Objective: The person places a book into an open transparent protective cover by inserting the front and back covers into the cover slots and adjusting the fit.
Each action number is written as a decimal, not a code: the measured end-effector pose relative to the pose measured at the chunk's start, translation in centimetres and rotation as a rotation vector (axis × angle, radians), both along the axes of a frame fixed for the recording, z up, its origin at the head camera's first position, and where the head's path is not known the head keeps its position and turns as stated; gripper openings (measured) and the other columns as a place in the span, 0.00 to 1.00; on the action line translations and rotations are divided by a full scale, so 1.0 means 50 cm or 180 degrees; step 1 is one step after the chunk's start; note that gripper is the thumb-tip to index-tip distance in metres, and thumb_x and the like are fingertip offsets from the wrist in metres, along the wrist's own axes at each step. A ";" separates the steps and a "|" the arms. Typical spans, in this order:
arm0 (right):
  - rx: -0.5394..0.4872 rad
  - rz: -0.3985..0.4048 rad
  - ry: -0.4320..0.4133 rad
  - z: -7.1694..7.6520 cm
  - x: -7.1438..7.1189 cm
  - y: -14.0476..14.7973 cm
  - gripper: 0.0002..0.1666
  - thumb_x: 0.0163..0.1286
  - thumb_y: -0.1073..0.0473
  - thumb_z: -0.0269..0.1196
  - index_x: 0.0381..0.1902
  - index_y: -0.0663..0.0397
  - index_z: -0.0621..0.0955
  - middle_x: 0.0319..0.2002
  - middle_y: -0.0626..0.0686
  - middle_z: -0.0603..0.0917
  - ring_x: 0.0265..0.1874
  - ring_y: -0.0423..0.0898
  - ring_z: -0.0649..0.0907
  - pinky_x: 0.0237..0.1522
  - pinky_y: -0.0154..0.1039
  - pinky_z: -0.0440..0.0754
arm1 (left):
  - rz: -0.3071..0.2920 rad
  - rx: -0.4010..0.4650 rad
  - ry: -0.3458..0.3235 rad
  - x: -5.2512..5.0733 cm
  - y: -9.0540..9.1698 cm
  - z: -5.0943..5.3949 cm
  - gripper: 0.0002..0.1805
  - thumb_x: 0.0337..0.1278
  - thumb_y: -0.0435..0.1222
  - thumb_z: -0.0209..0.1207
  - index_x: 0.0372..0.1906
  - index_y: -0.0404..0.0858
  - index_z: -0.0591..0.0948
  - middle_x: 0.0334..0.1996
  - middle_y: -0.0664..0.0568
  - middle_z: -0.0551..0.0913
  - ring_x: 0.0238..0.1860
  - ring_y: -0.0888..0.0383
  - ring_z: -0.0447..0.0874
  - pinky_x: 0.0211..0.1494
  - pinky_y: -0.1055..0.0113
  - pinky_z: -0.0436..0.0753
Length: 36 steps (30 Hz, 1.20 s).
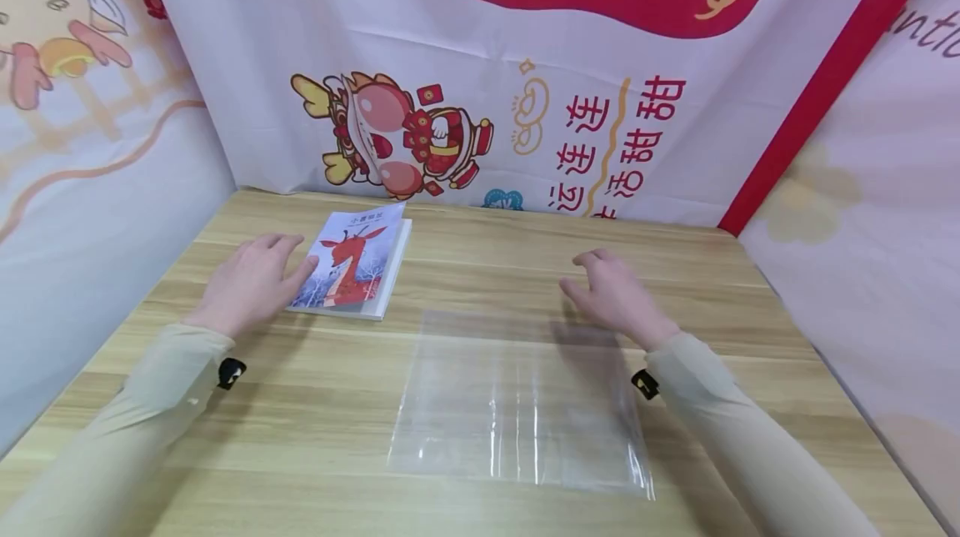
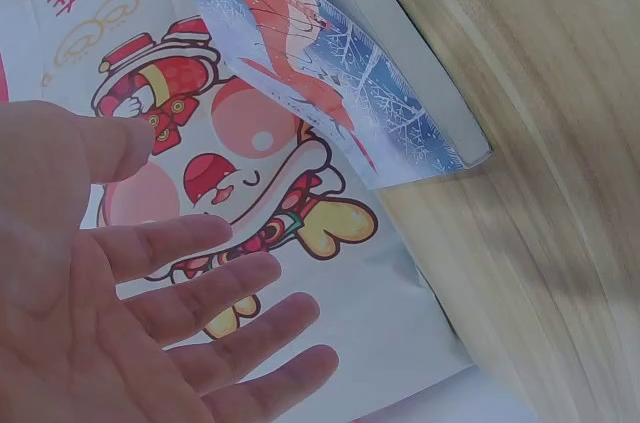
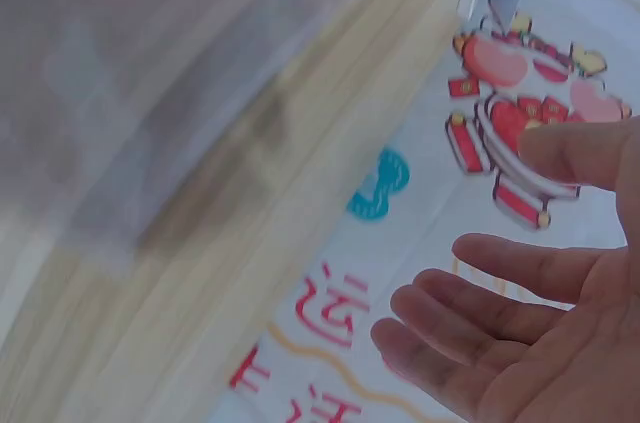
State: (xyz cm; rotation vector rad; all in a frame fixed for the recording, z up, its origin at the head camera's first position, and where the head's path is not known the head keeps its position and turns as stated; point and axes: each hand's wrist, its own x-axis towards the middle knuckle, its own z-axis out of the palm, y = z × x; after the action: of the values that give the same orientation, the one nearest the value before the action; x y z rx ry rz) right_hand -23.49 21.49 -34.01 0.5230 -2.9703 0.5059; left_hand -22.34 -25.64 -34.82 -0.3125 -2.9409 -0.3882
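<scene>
A white cloth (image 1: pixel 465 37) printed with red lettering and a sideways cartoon figure hangs behind the wood-grained tabletop (image 1: pixel 300 437). On the far left of the tabletop lies a book (image 1: pixel 348 266) with a red deer on its cover, the cover standing slightly away from the pages. The left hand (image 1: pixel 251 283) is just beside the book's left edge, fingers extended and apart, gripping nothing. A clear plastic sheet (image 1: pixel 457 395) lies flat near the middle. The right hand (image 1: pixel 618 295), empty with fingers loosely bent, is over the sheet's far right corner.
</scene>
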 end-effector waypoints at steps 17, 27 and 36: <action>-0.0285 0.0477 -0.0515 0.000 -0.030 -0.170 0.29 0.70 0.50 0.62 0.58 0.69 0.77 0.54 0.64 0.81 0.54 0.56 0.80 0.57 0.49 0.77 | 0.0135 0.0000 -0.0275 -0.006 -0.004 -0.006 0.39 0.73 0.56 0.42 0.66 0.23 0.66 0.63 0.22 0.64 0.62 0.25 0.62 0.58 0.30 0.66; -0.0923 0.0388 -0.1353 0.012 -0.034 -0.255 0.30 0.70 0.45 0.62 0.61 0.61 0.76 0.53 0.54 0.81 0.51 0.49 0.80 0.53 0.44 0.79 | 0.0182 0.0053 -0.0486 -0.013 -0.005 -0.005 0.40 0.72 0.56 0.44 0.67 0.22 0.64 0.64 0.22 0.63 0.63 0.25 0.60 0.58 0.29 0.65; -0.2248 0.0244 -0.2263 0.019 -0.050 -0.304 0.22 0.73 0.57 0.60 0.57 0.68 0.76 0.56 0.66 0.78 0.55 0.61 0.78 0.56 0.51 0.78 | 0.0249 0.0263 -0.0648 -0.016 -0.011 0.000 0.44 0.72 0.60 0.41 0.68 0.21 0.62 0.66 0.22 0.60 0.65 0.25 0.56 0.62 0.29 0.60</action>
State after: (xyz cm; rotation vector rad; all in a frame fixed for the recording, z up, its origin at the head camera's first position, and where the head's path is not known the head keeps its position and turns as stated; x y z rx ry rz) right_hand -25.99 6.29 -33.04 0.4301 -3.0034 1.9947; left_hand -23.13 -26.21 -34.82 -0.1548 -3.1113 -0.5599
